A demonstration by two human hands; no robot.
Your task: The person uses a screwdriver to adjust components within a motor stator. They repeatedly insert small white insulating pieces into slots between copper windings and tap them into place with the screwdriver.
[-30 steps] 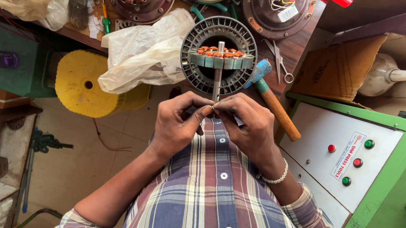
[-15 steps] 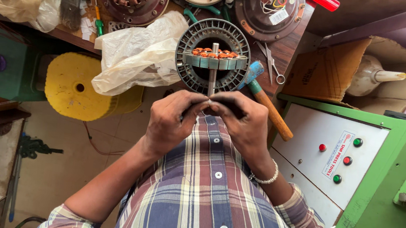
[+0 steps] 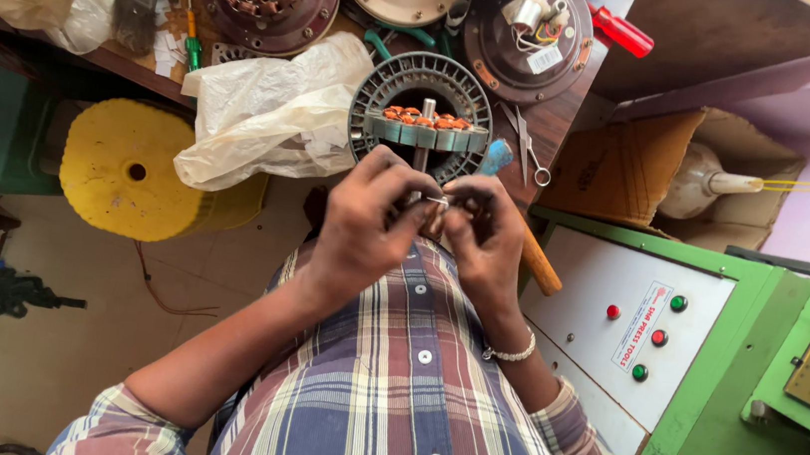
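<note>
While both hands work at the shaft, status reads as follows:

Progress: stator (image 3: 422, 129) already wound, copper coils seated in slots; work at lower shaft end looks unfinished, by judgement mid-step.
Left hand (image 3: 363, 218): fingers curled, pinching at shaft (image 3: 427, 111) base approx. where small metal ring shows.
Right hand (image 3: 485, 234): closed around same spot, touching left hand; exact grip hidden.
Stator pos.: upright on its shaft, just above hands, in front of tabletop (image 3: 556, 123) edge.
Stator look: grey laminated ring, orange-brown windings on top, dark slotted disc behind.
Nearby: plastic bag (image 3: 272, 108) left, scissors (image 3: 528, 155) right, yellow spool (image 3: 135, 169) below tabletop, green machine (image 3: 758, 395) at right.
</note>
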